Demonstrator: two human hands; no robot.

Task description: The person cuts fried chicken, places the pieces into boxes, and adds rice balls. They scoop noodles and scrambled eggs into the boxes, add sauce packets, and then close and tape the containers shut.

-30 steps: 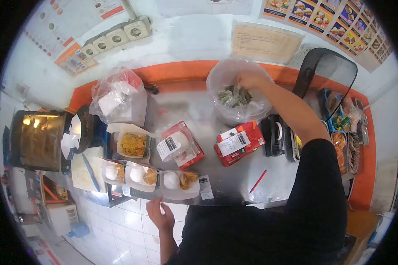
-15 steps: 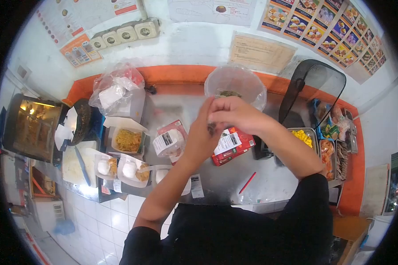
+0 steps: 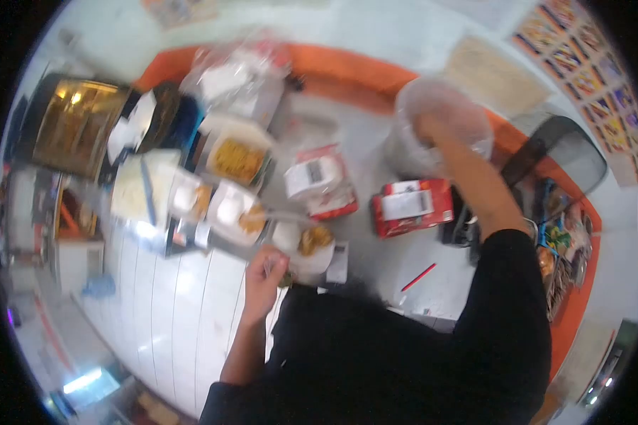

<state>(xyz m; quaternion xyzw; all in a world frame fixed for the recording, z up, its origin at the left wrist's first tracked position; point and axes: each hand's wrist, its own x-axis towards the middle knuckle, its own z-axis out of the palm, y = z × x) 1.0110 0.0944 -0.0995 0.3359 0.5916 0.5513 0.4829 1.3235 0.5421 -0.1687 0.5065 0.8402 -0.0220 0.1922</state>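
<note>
Tub: the plastic-lined tub (image 3: 404,150) is standing on the metal surface (image 3: 365,273), near its orange back edge, and is serving here as landmark.
Right hand: the right hand (image 3: 432,127) is reaching inside the tub; blur is hiding the fingers, so their state cannot be told.
Left hand: the left hand (image 3: 266,275) is hovering to the lower left of the tub, well apart, its fingers curling toward the thumb; whether they are pinching anything cannot be told.
Dark green item: a small dark green item (image 3: 286,281) is showing just beside the left hand, too blurred to identify.
Meal boxes: three open boxes of white rice and fried food (image 3: 306,244) are forming a row to the lower left of the tub, the nearest one lying by the left hand.
Yellow rice: a box of yellow rice (image 3: 239,159) is sitting left of the tub.
Labelled red box: this carton (image 3: 432,216) is lying just below the tub.
Red pen: the pen (image 3: 418,277) is resting farther below the tub.
</note>
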